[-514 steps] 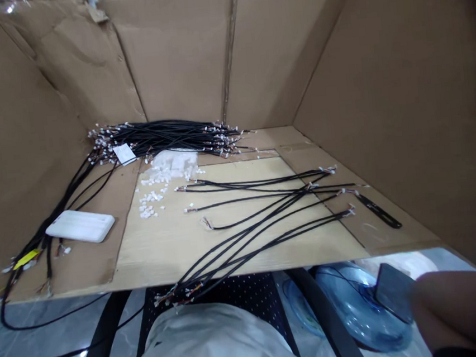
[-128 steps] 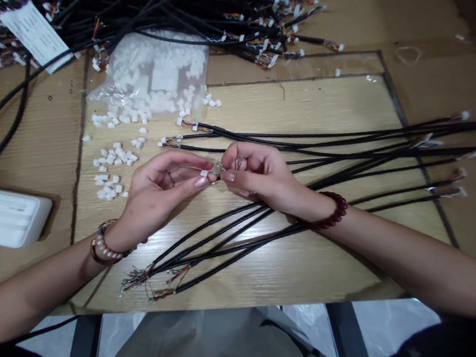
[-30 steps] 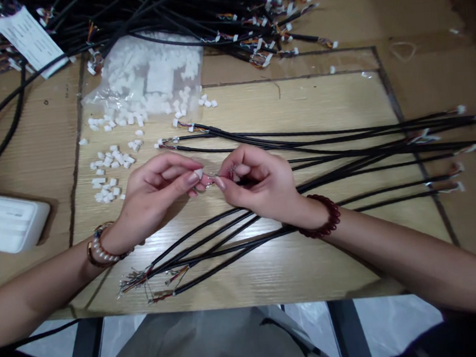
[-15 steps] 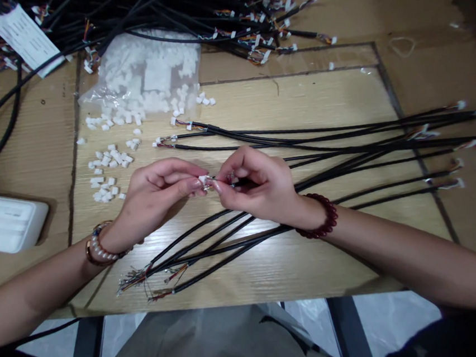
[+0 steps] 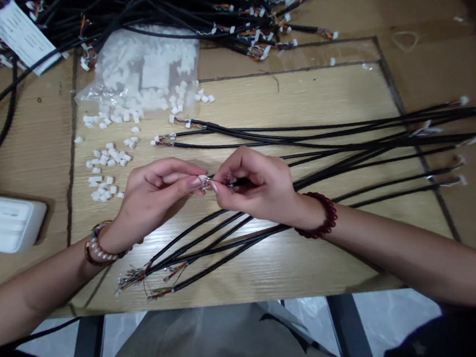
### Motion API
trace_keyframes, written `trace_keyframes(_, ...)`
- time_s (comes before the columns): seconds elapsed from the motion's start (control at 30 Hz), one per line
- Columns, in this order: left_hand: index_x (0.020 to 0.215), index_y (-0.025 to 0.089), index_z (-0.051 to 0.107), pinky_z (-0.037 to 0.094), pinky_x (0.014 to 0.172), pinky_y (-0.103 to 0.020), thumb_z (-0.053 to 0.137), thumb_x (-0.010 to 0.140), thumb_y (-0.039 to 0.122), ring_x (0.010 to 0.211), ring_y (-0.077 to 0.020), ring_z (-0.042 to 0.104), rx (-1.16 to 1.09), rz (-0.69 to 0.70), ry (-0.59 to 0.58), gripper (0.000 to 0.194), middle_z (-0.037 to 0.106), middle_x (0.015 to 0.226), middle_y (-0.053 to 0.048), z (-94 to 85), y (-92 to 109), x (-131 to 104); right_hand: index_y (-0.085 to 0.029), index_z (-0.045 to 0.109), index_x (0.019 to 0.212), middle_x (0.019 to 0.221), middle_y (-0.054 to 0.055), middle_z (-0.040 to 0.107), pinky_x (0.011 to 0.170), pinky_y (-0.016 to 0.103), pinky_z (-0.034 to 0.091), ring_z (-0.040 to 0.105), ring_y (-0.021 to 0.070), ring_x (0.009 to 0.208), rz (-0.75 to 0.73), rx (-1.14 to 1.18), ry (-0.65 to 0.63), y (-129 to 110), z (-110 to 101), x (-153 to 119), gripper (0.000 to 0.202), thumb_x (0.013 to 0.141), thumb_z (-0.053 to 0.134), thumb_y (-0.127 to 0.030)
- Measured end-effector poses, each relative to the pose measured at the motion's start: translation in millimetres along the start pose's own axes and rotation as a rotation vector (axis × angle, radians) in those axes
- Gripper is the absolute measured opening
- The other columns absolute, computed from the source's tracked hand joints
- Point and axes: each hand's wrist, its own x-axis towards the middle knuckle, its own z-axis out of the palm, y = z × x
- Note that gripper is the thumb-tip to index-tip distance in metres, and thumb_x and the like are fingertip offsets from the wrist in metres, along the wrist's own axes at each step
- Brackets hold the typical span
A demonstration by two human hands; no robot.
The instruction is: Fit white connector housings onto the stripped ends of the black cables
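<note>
My left hand pinches a small white connector housing between thumb and index finger. Right beside it, my right hand is closed on the thin wires at the end of a black cable; the fingertips of both hands nearly meet. How far the wires reach into the housing is too small to make out. Below the hands, several black cables end in bare coloured wires. Above them lie cables whose ends carry white connectors. Loose white housings are scattered left of my left hand.
A clear plastic bag of white housings lies behind the hands. Further back is a large heap of black cables with a paper label. At the left rests a white box-shaped device. The table's front edge runs close to my body.
Both hands stay together in nearly the same place, with only slight finger movement at the housing and wires. The view has shifted a little.
</note>
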Motion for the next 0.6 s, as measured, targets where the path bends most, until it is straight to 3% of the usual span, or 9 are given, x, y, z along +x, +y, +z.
trace_keyframes(0.17, 0.085, 0.020, 0.086, 0.064, 0.072, -0.018, 0.092, 0.078, 0.025, 0.071, -0.0137, 0.080, 0.060, 0.033, 0.048, 0.010, 0.084, 0.083, -0.004, 1.2, 0.4, -0.4, -0.017, 0.059, 0.089, 0.071, -0.004, 0.065, 0.055, 0.012, 0.047, 0.058, 0.0045, 0.059, 0.006, 0.001, -0.019, 2.6, 0.3, -1.8, 0.016, 0.089, 0.076, -0.019)
trace_keyframes(0.4, 0.086, 0.021, 0.086, 0.062, 0.070, -0.014, 0.088, 0.080, 0.014, 0.071, -0.0116, 0.079, 0.135, 0.057, 0.020, 0.009, 0.084, 0.080, -0.001, -0.4, 1.3, -2.6, -0.017, 0.060, 0.091, 0.076, -0.002, 0.070, 0.058, 0.013, 0.049, 0.063, 0.0054, 0.062, 0.029, -0.020, -0.085, 2.4, 0.1, -2.6, 0.013, 0.092, 0.072, -0.023)
trace_keyframes(0.6, 0.082, 0.019, 0.085, 0.064, 0.068, -0.021, 0.090, 0.079, 0.026, 0.069, -0.0155, 0.078, 0.170, 0.055, 0.054, 0.009, 0.083, 0.079, -0.004, 1.3, 2.4, -2.6, -0.017, 0.060, 0.090, 0.075, -0.001, 0.070, 0.057, 0.017, 0.049, 0.065, 0.0079, 0.062, 0.094, 0.039, -0.107, 3.8, 0.2, -2.6, 0.017, 0.094, 0.072, -0.029)
